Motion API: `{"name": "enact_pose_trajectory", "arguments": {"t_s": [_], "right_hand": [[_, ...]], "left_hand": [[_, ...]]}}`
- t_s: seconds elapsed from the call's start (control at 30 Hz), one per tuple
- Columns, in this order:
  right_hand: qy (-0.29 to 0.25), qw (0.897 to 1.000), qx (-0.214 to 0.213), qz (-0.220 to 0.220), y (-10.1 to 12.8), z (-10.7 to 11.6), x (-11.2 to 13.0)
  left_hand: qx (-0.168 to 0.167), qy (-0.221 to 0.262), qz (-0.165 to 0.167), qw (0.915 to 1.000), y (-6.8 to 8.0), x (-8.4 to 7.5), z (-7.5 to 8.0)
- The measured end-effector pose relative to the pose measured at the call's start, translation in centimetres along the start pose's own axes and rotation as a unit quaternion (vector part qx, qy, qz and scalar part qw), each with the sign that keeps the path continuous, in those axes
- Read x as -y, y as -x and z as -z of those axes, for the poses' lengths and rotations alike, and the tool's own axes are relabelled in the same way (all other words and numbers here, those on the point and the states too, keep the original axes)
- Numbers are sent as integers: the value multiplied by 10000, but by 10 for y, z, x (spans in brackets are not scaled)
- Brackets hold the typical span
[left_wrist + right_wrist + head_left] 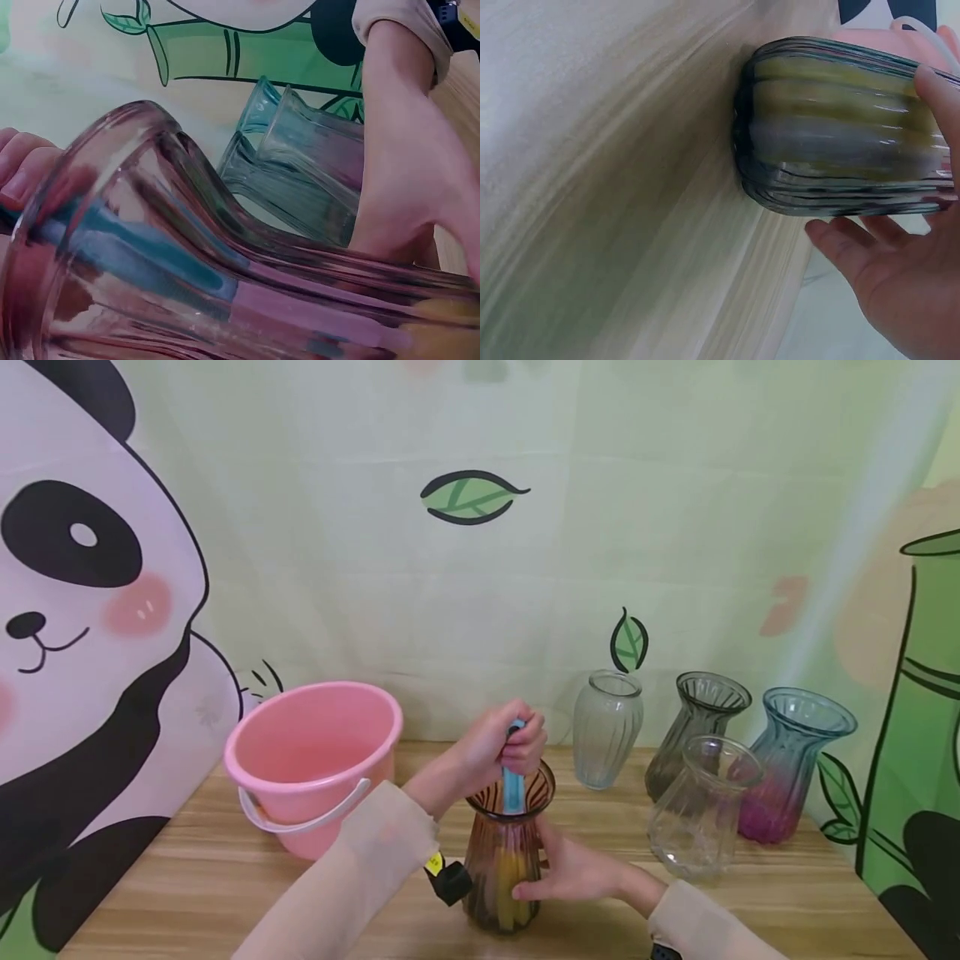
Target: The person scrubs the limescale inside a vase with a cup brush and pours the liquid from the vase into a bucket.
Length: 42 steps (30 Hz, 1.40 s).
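A ribbed, amber-brown glass vase (480, 868) with a flared rim stands upright on the table in the head view. Down inside it runs a bottle brush (513, 789) with a blue handle and a yellow head (832, 101), which shows through the glass near the base. My left hand (504, 739) grips the top of the handle just above the rim, fingers curled round it. Low on the vase's right side, my right hand (573, 868) holds the body, thumb in front and fingers behind. The left wrist view shows the handle (150, 259) through the glass neck.
At the left stands a pink bucket (315, 777) with a pale handle. Along the right side are a clear ribbed vase (607, 735), a grey vase (675, 752), a blue-to-magenta vase (776, 793) and a clear flared vase (693, 835). A printed cloth (480, 610) hangs behind the wooden table (600, 935).
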State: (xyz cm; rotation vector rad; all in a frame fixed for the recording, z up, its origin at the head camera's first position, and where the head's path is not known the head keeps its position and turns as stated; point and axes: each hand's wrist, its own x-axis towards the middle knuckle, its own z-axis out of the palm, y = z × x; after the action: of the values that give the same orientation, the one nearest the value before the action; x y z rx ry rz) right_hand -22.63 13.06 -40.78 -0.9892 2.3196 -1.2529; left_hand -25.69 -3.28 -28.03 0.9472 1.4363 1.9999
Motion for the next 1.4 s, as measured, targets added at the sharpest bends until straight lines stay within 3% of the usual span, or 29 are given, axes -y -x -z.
{"name": "enact_pose_trajectory", "arguments": {"t_s": [0.17,0.5,0.67,0.83,1.0,1.17,1.4], "right_hand": [[95,9997,242,47,-1,7,4],[-139,9999,55,-76,-2,9,6],[-152,9998,-102,-68,-3,6,6],[-16,9994,-309,-182,-4,2,6],[135,9984,-440,-330,-3,1,6],[213,9981,-482,-307,-3,1,5],[264,9980,-488,-308,-2,-2,3]], "left_hand": [[-5,-113,14,9999,0,0,0],[-157,54,37,9999,2,-3,-4],[-301,-109,5,9995,0,-17,-10],[-505,-208,-399,9977,0,-44,-15],[-1091,21,-973,9893,7,-69,-15],[-1769,300,-1318,9749,17,-77,-11],[-1996,163,-1530,9677,26,-82,-16]]}}
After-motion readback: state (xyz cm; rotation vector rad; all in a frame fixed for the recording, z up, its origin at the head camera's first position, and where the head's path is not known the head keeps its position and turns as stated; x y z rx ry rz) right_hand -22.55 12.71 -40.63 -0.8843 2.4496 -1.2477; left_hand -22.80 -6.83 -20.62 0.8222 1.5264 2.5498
